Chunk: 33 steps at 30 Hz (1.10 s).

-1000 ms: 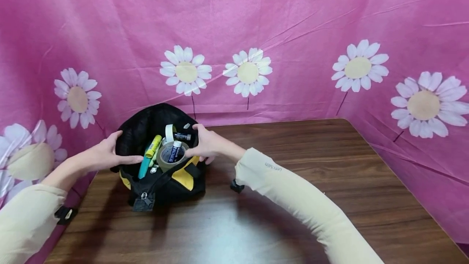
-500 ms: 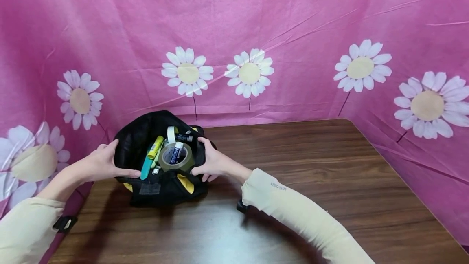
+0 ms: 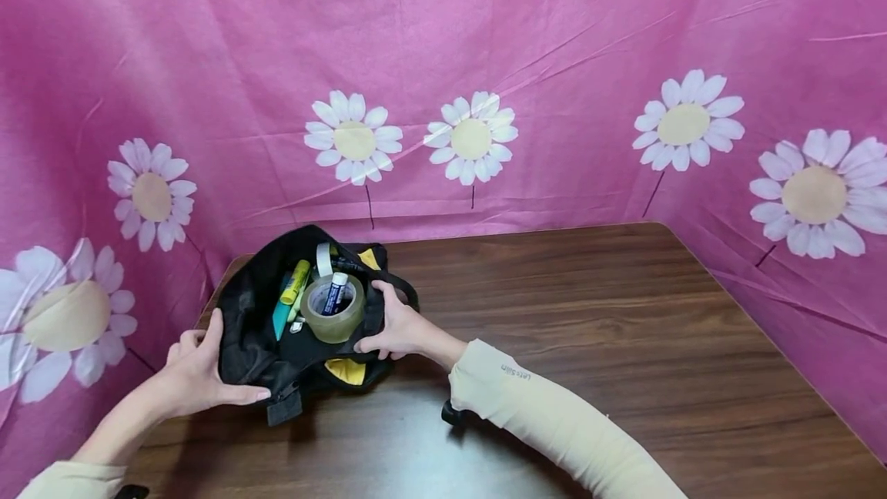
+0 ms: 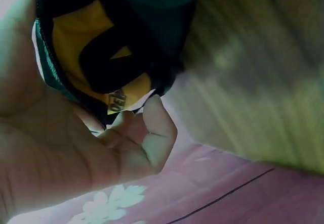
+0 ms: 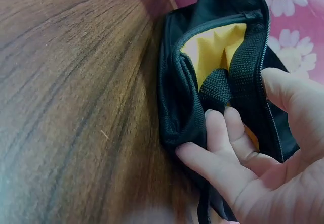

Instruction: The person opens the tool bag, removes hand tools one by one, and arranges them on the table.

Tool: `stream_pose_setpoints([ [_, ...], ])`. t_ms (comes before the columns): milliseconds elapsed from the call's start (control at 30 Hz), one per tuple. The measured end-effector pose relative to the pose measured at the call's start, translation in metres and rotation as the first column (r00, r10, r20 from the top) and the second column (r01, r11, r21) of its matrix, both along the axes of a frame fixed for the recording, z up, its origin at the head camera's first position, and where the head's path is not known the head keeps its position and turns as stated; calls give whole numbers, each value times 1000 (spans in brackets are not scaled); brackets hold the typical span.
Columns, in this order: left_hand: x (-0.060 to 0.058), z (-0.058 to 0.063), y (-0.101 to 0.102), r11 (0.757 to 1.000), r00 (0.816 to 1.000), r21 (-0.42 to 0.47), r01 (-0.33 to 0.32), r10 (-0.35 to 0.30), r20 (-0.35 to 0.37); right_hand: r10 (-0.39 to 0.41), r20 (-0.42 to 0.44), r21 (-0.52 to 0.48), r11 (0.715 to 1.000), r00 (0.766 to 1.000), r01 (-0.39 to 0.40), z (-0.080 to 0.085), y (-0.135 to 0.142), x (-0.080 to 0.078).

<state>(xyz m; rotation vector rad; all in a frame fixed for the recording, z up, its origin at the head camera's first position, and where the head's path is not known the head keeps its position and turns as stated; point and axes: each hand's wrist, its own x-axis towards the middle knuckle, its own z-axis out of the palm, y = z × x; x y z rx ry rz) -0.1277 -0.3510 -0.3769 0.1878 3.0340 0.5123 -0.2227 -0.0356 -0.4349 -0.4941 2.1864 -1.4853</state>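
Observation:
A black soft bag (image 3: 242, 337) with yellow panels stands unzipped on the table, its mouth wide. My left hand (image 3: 194, 380) grips its left side, thumb along the front rim; in the left wrist view the fingers curl at the zipper edge (image 4: 44, 37). At the right rim, my right hand (image 3: 398, 329) holds the wall, fingers bent against the strap (image 5: 217, 87) over a yellow panel (image 5: 215, 47). Inside lie a roll of clear packing tape (image 3: 335, 327), a blue tube with a white cap (image 3: 336, 295) within its ring, a yellow marker (image 3: 296, 282) and a teal object (image 3: 280, 318).
The brown wooden table (image 3: 589, 314) stretches to the right of the bag. Behind it hangs a pink cloth (image 3: 554, 37) printed with white flowers. A white ring-shaped roll (image 3: 323, 259) sits at the back inside the bag, near a dark item that is partly hidden.
The bag has sunk and turned slightly, its front flap shifting toward me. My left hand has slid down and forward with the rim. The right hand has lowered a little, still holding the wall.

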Motion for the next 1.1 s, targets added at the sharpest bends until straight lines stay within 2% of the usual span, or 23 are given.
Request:
stream_pose_setpoints([
  [233,-6,-15,-1,995,994,100,-22,11,106,-45,75,-25,999,996,47,-7,-2,-2],
  [500,-20,-32,4,974,992,225,-30,2,123,-65,97,-37,997,993,69,-11,-7,-6],
  [633,-25,-36,9,962,989,270,-24,-15,144,-67,98,-25,997,993,69,-10,-8,-6],
  [833,-29,-32,10,944,985,330,8,-65,162,-51,61,-1,999,997,51,-10,-10,-7],
  [967,-26,-22,5,934,983,355,41,-102,154,-33,32,42,999,999,31,-1,-10,-9],
  [1033,-23,-16,2,941,983,334,59,-113,144,-23,-16,94,995,1000,24,7,-9,-9],
  [1100,-19,-9,1,955,983,287,77,-120,137,-9,-115,182,983,993,30,17,-8,-10],
])
